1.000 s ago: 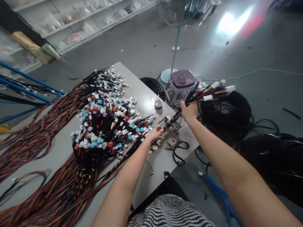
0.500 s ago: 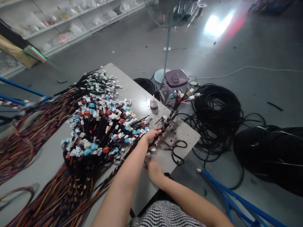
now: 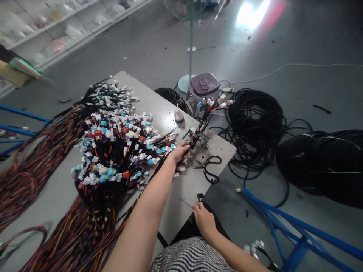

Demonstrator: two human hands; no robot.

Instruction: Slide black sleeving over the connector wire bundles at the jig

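Observation:
My left hand (image 3: 179, 152) is closed around a taped wire harness (image 3: 195, 136), which slants up to the right past the table corner and ends in a fan of small connectors. Lower down, near the table's front edge, my right hand (image 3: 204, 221) has its fingers closed. A thin pale rod (image 3: 186, 202) reaches out from its fingertips; its exact kind is too small to tell. Black-handled scissors (image 3: 210, 168) lie to the right of my left hand. Under the harness is a small metal fixture (image 3: 202, 141). Behind it stands a squeeze bottle (image 3: 178, 115).
Bundled harnesses with white, blue and red connectors (image 3: 121, 151) cover the left of the table (image 3: 124, 80). Beyond the corner are a purple-topped stool (image 3: 204, 84) and black tubing coils (image 3: 256, 117). A blue metal frame (image 3: 279, 215) stands at lower right.
My right hand has moved down and toward my body, away from beneath the harness, with the thin rod now showing. My left hand still grips the harness. The whole view has shifted slightly.

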